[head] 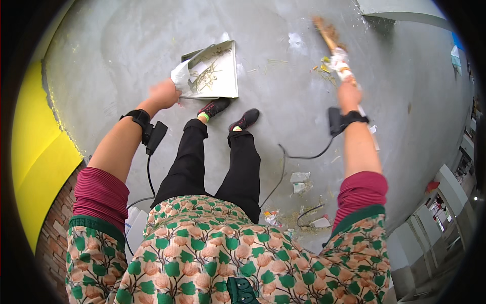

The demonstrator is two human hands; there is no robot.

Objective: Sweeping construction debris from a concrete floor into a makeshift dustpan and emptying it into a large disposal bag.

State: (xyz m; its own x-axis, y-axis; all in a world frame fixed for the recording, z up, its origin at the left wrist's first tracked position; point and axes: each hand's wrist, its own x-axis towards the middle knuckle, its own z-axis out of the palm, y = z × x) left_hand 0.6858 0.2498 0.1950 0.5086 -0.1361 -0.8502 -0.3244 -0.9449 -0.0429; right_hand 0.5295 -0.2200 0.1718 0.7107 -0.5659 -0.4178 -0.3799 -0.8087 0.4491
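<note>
My left hand (166,94) grips a white plastic bag (180,75) at the near side of a dustpan (226,76) on the floor. A grey wire-like handle runs along the pan's edge to that hand. Straw bits (207,78) and a pale scrap lie inside the pan. Out to the right, my right hand (349,95) is closed around the wrapped handle of a hand broom (339,57). Its brown bristle end (329,32) is blurred and points away from me. Yellow scraps (325,65) lie on the floor just left of the broom.
Loose straw (276,61) lies between pan and broom. Litter, including clear plastic packaging (300,177) and a colourful wrapper (271,218), is scattered near my right leg. Black cables (284,163) hang from the wrist devices. A yellow wall panel (38,140) stands at left.
</note>
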